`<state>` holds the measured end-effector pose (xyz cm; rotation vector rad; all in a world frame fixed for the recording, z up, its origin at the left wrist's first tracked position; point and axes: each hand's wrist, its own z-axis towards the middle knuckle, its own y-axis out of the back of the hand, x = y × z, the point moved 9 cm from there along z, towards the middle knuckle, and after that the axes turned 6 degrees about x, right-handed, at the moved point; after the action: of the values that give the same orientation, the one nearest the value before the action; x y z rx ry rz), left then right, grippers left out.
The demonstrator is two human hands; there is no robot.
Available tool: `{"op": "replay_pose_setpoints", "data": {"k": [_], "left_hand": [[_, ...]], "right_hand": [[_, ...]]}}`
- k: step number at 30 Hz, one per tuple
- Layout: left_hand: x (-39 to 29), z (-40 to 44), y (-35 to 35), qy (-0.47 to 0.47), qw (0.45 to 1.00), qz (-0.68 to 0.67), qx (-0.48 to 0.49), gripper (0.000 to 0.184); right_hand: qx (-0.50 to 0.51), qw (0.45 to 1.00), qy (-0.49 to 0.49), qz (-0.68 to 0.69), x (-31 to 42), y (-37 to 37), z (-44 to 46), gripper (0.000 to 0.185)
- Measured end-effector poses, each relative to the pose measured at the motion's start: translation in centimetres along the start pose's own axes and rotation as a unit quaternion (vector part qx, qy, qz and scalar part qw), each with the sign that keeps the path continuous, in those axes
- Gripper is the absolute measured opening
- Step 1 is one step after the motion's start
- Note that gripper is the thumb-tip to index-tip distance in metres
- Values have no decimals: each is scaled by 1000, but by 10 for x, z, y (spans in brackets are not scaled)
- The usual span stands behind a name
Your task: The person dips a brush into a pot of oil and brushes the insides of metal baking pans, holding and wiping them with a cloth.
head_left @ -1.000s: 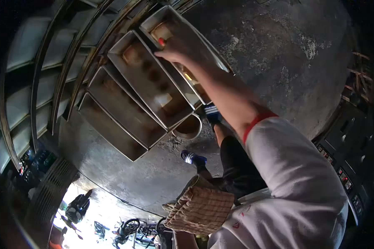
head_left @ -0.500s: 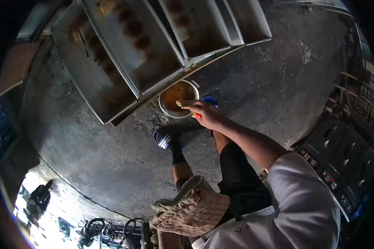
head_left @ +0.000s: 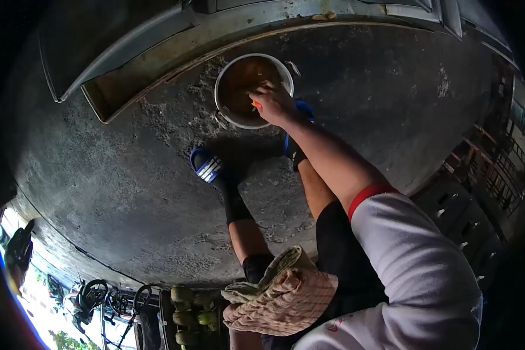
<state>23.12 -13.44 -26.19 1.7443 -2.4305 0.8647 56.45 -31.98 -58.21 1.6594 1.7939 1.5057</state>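
My right hand [head_left: 272,104] reaches over the wide metal pot [head_left: 217,93] on the floor, its fingers closed around a thin tool with an orange end [head_left: 256,105]. The tool looks like a brush, but its working end is hidden by the hand or too dark to make out. Brown liquid [head_left: 245,76] lies inside the pot, which has a loop handle on either side. A thick folded checked cloth [head_left: 283,300] covers my left hand near my lap. Its fingers cannot be seen under the cloth.
Metal trays [head_left: 116,44] on a low wooden-edged support [head_left: 157,79] stand beyond the pot. My feet in blue sandals [head_left: 206,165] are close to it. Green gas cylinders [head_left: 184,318] and bicycles [head_left: 116,300] are at the lower left, dark cabinets [head_left: 461,216] at the right.
My view has tipped down and closer, so the pot looks larger and the trays have slid toward the top edge. My right hand has moved from the pot's rim to over its inside.
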Motion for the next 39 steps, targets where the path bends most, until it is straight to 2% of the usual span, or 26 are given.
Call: {"op": "replay_pose_setpoints", "data": {"k": [2, 4, 8, 10, 13, 16, 20, 22, 26, 28, 32, 34, 37, 38, 39], "left_hand": [[2, -1, 1, 4, 1000, -7, 3, 53], [0, -3, 1, 4, 1000, -11, 7, 53], [3, 0, 0, 13, 1000, -13, 8, 53], [6, 1, 0, 15, 1000, -18, 12, 53], [5, 4, -2, 15, 1000, -16, 18, 53], [8, 7, -1, 17, 999, -18, 19, 53], [12, 9, -1, 18, 999, -21, 20, 53], [15, 9, -1, 23, 999, -22, 19, 53], [21, 9, -1, 22, 999, -23, 20, 53], [25, 11, -2, 24, 999, -24, 22, 53], [31, 14, -2, 27, 999, -26, 22, 53], [34, 16, -2, 27, 999, -24, 25, 53], [37, 17, -2, 27, 999, -24, 26, 53], [38, 18, -2, 29, 999, -24, 26, 53], [39, 19, -3, 31, 999, -25, 28, 53]], "right_hand": [[-30, 999, 20, 21, 3, 12, -4, 31], [-41, 999, -3, 24, 0, 18, -9, 41], [-21, 1000, -11, 6, 5, 34, -8, 41], [-56, 997, -4, 52, 5, 44, -9, 39], [-88, 995, -7, 48, -1, 48, -10, 39], [-38, 997, -43, 52, -10, 43, -10, 38], [-28, 996, -50, 66, -17, 39, -10, 37], [-81, 995, -42, 26, -15, 43, -14, 41], [-68, 997, -26, 33, -20, 34, -15, 39], [-50, 998, -42, -20, -26, 28, -16, 34], [-79, 995, -5, -57, -19, 38, -22, 29], [-38, 997, -34, -49, -20, 34, -19, 27], [-31, 996, -43, -79, -27, 20, -18, 26], [-30, 995, -35, -93, -21, 26, -20, 39], [-30, 995, -35, -94, -20, 28, -21, 39]]}}
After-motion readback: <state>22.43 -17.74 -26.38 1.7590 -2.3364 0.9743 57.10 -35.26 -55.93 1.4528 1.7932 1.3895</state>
